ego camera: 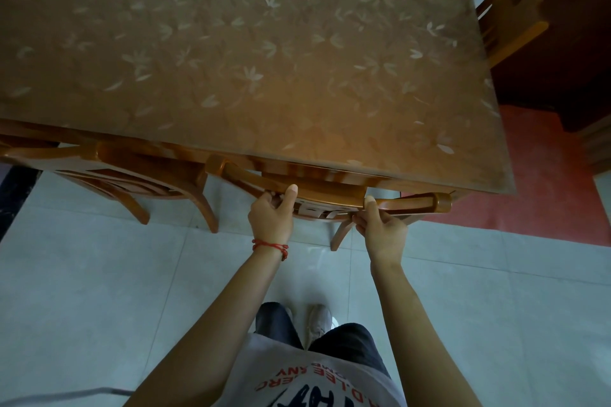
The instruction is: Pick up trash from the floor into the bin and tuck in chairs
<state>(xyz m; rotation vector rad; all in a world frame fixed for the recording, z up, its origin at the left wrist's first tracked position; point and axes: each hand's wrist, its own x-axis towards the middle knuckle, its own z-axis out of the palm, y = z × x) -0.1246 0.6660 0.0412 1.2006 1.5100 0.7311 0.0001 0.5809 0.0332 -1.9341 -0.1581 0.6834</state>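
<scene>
A second wooden chair [132, 175] is sitting tucked under the table [251, 53], left of the held chair. The left hand [271, 215] is curling round the top rail of the wooden chair [327, 195], thumb pressing up on the rail. The right hand [380, 231] is gripping the same rail further right, thumb on top. This chair's back is lying close against the table's near edge, seat hidden beneath. Pale tiled floor [99, 291] is lying open behind the chair. A third chair [502, 10] is standing beyond the table's right edge.
</scene>
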